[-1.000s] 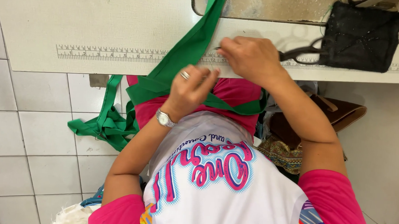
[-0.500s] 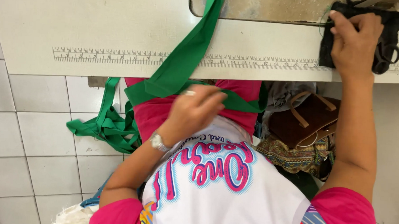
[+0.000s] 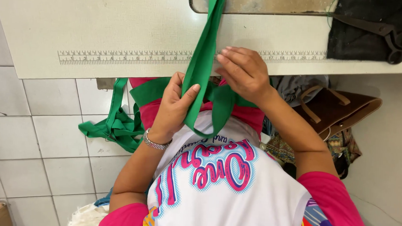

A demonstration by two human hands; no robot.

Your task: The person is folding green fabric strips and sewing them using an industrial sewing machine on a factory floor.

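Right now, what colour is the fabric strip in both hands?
Plain green fabric strip, seen best in the head view.

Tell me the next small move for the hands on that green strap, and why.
Probably smooth the green strap flat and feed it up toward the machine bed. The left hand pinches its folded lower part, the right hand rests beside it at the table edge, and the strap already runs up to the bed.

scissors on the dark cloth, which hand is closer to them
Right. The right hand rests at the table edge on the green strap, well short of the scissors at the far right. The left hand holds the strap lower down, below the table edge, farther away.
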